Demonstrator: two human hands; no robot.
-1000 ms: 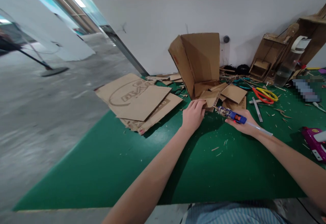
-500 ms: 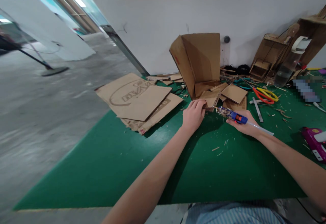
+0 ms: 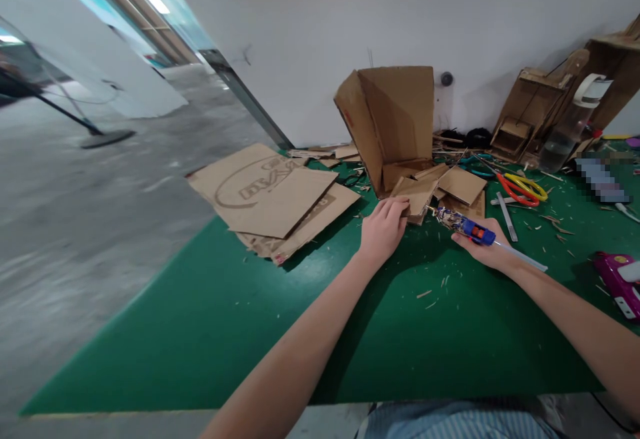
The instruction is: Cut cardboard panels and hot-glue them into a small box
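My left hand [image 3: 384, 227] is closed on the near left edge of a small cardboard piece [image 3: 417, 195], its fingertips bent over the board. In my right hand [image 3: 487, 246] lies a blue glue gun [image 3: 467, 227], with a clear glue stick coming out of its back end. The gun's nozzle points left and is at the right edge of that cardboard piece; whether it touches is too small to tell. Just behind stands an open cardboard box [image 3: 400, 116] with two upright walls. More small cardboard pieces [image 3: 463, 186] lie to the right of the held one.
Large cardboard sheets [image 3: 255, 189] lie at the left of the green table [image 3: 210, 332]. Orange-and-yellow scissors [image 3: 523, 189], a grey strip-shaped tool [image 3: 507, 216], a water bottle [image 3: 573, 122], a phone [image 3: 601, 179] and a magenta device [image 3: 617, 282] are on the right. Scraps are scattered about.
The glue gun and my right hand have shifted slightly right and toward me. The small cardboard piece has turned a little, its top face showing more; my left hand still grips it.
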